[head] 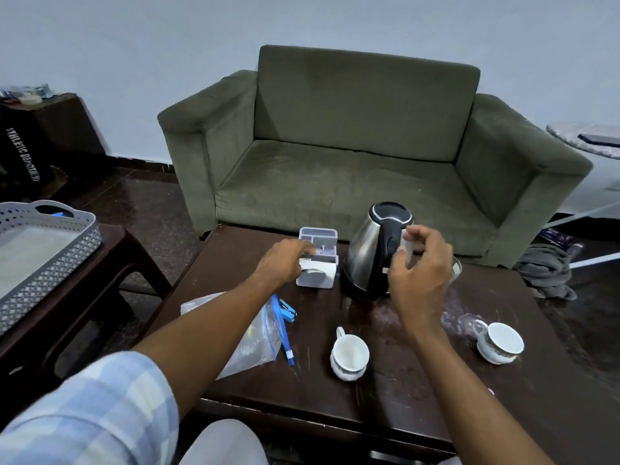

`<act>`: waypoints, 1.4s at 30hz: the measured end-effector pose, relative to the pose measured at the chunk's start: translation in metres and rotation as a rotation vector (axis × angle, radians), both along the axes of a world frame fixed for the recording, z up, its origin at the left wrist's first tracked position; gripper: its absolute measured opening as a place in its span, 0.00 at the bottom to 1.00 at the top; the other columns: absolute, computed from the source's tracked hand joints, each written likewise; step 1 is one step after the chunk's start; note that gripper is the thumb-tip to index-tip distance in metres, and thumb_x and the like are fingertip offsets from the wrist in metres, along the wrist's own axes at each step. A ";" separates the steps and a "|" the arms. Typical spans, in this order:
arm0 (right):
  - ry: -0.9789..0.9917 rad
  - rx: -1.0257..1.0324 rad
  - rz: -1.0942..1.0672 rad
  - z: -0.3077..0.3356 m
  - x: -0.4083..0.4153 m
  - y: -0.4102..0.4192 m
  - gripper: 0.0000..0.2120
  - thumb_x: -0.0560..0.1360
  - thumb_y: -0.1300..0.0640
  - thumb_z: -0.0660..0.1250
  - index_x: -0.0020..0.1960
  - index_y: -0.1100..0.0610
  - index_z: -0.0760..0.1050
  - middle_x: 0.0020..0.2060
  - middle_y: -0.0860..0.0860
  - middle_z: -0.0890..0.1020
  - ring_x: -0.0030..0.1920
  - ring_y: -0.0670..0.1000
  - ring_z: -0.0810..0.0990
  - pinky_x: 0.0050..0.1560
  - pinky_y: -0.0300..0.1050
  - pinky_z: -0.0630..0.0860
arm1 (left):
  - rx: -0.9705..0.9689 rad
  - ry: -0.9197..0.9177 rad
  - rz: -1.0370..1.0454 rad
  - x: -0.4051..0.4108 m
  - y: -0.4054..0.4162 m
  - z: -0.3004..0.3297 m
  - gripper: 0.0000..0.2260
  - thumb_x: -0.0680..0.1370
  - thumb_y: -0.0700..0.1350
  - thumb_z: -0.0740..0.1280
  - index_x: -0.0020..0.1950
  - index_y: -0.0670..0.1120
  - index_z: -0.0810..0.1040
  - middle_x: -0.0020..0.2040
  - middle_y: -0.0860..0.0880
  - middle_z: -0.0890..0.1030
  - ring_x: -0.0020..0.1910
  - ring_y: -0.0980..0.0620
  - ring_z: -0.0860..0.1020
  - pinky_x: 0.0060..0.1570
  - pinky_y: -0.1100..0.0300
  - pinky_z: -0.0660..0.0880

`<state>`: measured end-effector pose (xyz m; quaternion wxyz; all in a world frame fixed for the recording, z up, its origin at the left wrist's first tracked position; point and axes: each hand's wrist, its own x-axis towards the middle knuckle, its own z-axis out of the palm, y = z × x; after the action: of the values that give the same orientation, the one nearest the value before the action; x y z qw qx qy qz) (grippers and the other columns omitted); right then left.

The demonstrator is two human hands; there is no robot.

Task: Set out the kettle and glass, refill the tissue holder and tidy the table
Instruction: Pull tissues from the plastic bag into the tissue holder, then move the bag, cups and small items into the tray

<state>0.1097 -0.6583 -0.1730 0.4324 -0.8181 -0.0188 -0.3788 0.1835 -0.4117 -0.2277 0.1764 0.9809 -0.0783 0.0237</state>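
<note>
- Head view: left hand (285, 260) pinches tissue at tissue holder (317, 258), touching its left side.
- Right hand (419, 270) curled, seemingly holding glass (455, 268), just right of kettle (372, 253).

Near edge of table (419, 407) bare between two cups (349, 355) (500, 344); kettle (369, 253) (tissue holder (317, 258) just beside) blocks far edge.

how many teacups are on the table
2. One white ceramic teacup stands at the near middle of the dark wooden table, and another white ceramic teacup sits to its right; none seems hidden.
</note>
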 end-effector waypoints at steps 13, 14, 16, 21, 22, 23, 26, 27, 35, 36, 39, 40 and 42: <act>0.611 -0.040 -0.077 -0.035 0.020 0.012 0.17 0.76 0.45 0.73 0.54 0.58 0.79 0.50 0.63 0.85 0.53 0.66 0.83 0.50 0.54 0.78 | -0.150 0.056 0.040 -0.016 0.000 -0.001 0.29 0.76 0.37 0.72 0.77 0.44 0.73 0.73 0.43 0.78 0.70 0.41 0.78 0.67 0.50 0.75; 0.609 -0.045 -0.083 -0.034 0.020 0.013 0.17 0.77 0.45 0.72 0.55 0.59 0.79 0.50 0.64 0.85 0.54 0.67 0.83 0.50 0.55 0.78 | -0.107 0.077 0.028 -0.016 0.000 -0.001 0.29 0.76 0.37 0.72 0.77 0.44 0.72 0.73 0.43 0.77 0.70 0.41 0.77 0.67 0.51 0.75; 0.608 -0.053 -0.091 -0.035 0.022 0.013 0.17 0.77 0.46 0.72 0.56 0.59 0.79 0.51 0.64 0.85 0.55 0.67 0.82 0.51 0.56 0.79 | -0.070 0.089 0.013 -0.016 -0.002 -0.001 0.28 0.77 0.37 0.71 0.77 0.44 0.72 0.74 0.43 0.76 0.70 0.41 0.77 0.68 0.52 0.73; 0.637 -0.087 -0.125 -0.035 0.023 0.009 0.18 0.79 0.47 0.70 0.59 0.60 0.79 0.54 0.64 0.84 0.56 0.66 0.82 0.54 0.57 0.81 | -0.091 0.039 0.048 -0.015 -0.012 -0.009 0.25 0.76 0.36 0.72 0.73 0.46 0.76 0.72 0.45 0.78 0.70 0.42 0.78 0.69 0.50 0.74; 0.644 -0.083 -0.133 -0.033 0.023 0.008 0.18 0.79 0.47 0.70 0.60 0.59 0.79 0.54 0.64 0.84 0.56 0.66 0.83 0.54 0.58 0.81 | -0.092 0.035 0.062 -0.013 -0.013 -0.009 0.25 0.75 0.35 0.71 0.73 0.45 0.76 0.72 0.45 0.78 0.70 0.42 0.78 0.69 0.49 0.74; 0.649 -0.080 -0.135 -0.032 0.023 0.008 0.18 0.79 0.47 0.70 0.60 0.59 0.79 0.53 0.64 0.85 0.55 0.66 0.83 0.54 0.58 0.82 | -0.092 0.038 0.069 -0.011 -0.014 -0.008 0.25 0.75 0.34 0.70 0.72 0.45 0.77 0.71 0.45 0.78 0.70 0.41 0.78 0.68 0.49 0.75; 0.658 -0.073 -0.129 -0.031 0.025 0.007 0.18 0.79 0.47 0.70 0.60 0.60 0.79 0.53 0.64 0.84 0.54 0.66 0.83 0.54 0.59 0.82 | -0.065 0.068 0.082 -0.007 -0.016 -0.001 0.26 0.75 0.34 0.69 0.73 0.46 0.76 0.71 0.44 0.78 0.70 0.40 0.77 0.68 0.49 0.75; 0.665 -0.070 -0.122 -0.033 0.024 0.007 0.18 0.79 0.47 0.70 0.60 0.60 0.80 0.53 0.64 0.84 0.54 0.66 0.83 0.54 0.60 0.82 | -0.056 0.085 0.084 -0.008 -0.014 0.002 0.26 0.75 0.35 0.69 0.74 0.47 0.75 0.72 0.44 0.78 0.70 0.40 0.77 0.68 0.49 0.75; 0.719 0.111 -0.058 -0.028 0.008 -0.015 0.27 0.77 0.47 0.72 0.68 0.62 0.70 0.58 0.62 0.82 0.62 0.64 0.79 0.58 0.52 0.74 | -0.071 0.126 0.177 -0.041 0.016 0.027 0.19 0.75 0.42 0.67 0.66 0.48 0.80 0.67 0.42 0.80 0.66 0.39 0.79 0.65 0.46 0.77; 0.630 0.113 -0.090 -0.029 -0.003 -0.013 0.24 0.77 0.51 0.70 0.67 0.61 0.69 0.55 0.60 0.82 0.59 0.63 0.79 0.55 0.50 0.72 | -0.020 0.195 0.213 -0.044 0.023 0.029 0.20 0.75 0.42 0.66 0.66 0.48 0.81 0.67 0.42 0.81 0.67 0.39 0.79 0.66 0.47 0.78; 0.320 0.071 -0.074 -0.038 -0.039 0.003 0.12 0.76 0.61 0.66 0.59 0.57 0.72 0.47 0.53 0.81 0.47 0.56 0.79 0.48 0.45 0.71 | 0.014 0.352 0.299 -0.054 0.046 0.027 0.19 0.76 0.43 0.64 0.66 0.46 0.82 0.67 0.41 0.82 0.66 0.38 0.80 0.66 0.48 0.78; 0.291 0.046 -0.016 -0.041 -0.049 0.012 0.11 0.76 0.63 0.65 0.57 0.56 0.74 0.46 0.52 0.82 0.45 0.54 0.80 0.47 0.45 0.73 | -0.013 0.370 0.304 -0.057 0.052 0.025 0.18 0.76 0.42 0.63 0.63 0.44 0.83 0.65 0.40 0.83 0.64 0.38 0.80 0.65 0.48 0.78; 0.362 -0.011 0.157 -0.049 -0.060 0.031 0.09 0.77 0.63 0.66 0.55 0.55 0.78 0.44 0.50 0.83 0.43 0.51 0.82 0.48 0.47 0.78 | -0.105 0.376 0.285 -0.061 0.063 0.018 0.14 0.77 0.39 0.62 0.56 0.42 0.86 0.58 0.41 0.85 0.59 0.39 0.81 0.62 0.51 0.79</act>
<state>0.0494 -0.6272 -0.2217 0.4524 -0.8712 -0.0064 -0.1906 0.1229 -0.3487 -0.2101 0.2336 0.9587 0.0963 -0.1307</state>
